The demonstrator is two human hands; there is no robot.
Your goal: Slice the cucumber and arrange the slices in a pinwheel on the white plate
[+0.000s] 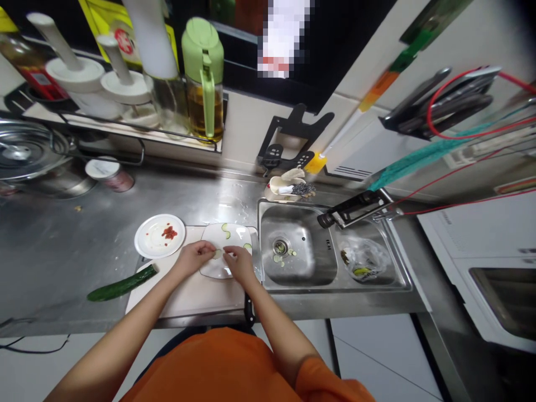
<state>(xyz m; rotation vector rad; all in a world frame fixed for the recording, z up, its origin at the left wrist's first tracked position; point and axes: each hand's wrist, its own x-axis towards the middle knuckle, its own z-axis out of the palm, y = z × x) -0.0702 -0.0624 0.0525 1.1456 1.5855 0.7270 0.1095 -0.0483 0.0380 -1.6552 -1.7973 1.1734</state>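
Green cucumber [121, 283] lies at eight o'clock of the plate [210, 234]; the left hand [196, 257] pinches a slice [217, 254] above the plate; whether the right hand [239, 263], at three o'clock, grips too is unclear. Light, level fingertip pressure should keep it whole.

An orange short-sleeved top [221, 368] is worn over dark bottoms [168, 342].
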